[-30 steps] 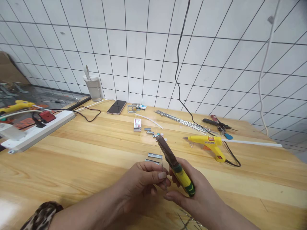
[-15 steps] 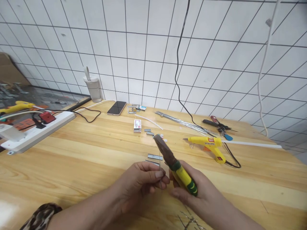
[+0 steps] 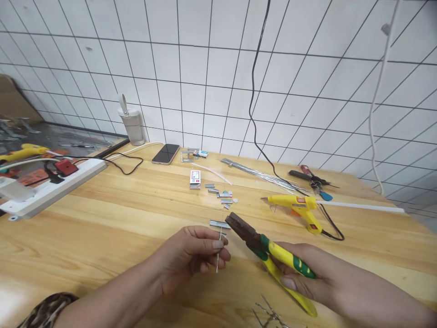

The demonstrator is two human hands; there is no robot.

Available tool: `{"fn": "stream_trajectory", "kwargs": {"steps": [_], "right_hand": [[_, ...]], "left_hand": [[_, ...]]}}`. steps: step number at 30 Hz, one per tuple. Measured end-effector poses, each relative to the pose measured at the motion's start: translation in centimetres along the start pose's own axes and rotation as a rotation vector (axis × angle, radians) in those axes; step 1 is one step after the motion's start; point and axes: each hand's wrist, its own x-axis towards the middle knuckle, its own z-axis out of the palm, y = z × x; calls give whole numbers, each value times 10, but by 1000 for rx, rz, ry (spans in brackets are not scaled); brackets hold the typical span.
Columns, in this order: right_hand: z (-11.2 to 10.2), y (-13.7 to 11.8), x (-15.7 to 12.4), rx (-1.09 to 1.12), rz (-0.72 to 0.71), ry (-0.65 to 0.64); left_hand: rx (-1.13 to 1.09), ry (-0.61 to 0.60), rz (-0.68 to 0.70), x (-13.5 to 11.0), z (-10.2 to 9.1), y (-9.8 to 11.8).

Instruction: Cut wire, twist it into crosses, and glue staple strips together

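My left hand pinches a short, thin metal wire upright between thumb and fingers, just above the wooden table. My right hand grips the yellow and green handles of rusty pliers; their jaws point left toward the wire, a little apart from it. Strips of staples lie just beyond the wire. A tangle of bent wire lies at the near table edge under my right wrist.
A yellow glue gun with a white glue stick lies to the right, behind it a bundle of straight wires and dark scissors. A staple box, phone, white cup and power strip stand further left.
My right hand has drawn the pliers away to the right and lowered them, with the handles now spread. The left hand keeps the wire, now standing free of the pliers.
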Motion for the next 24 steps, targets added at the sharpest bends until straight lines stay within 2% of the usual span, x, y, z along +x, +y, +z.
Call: {"fn": "stream_trajectory", "kwargs": {"steps": [7,16,24], "right_hand": [[3,-14,-1,16,-81,-55],[-2,-32,-2,-9,-220,-99],[2,-26,-2,-25,-151,-95]], "left_hand": [[5,-47,-66,-2,6,-3],[-11,-64,-72,-1,10,-7],[2,-71,-77,-1,9,-6]]}}
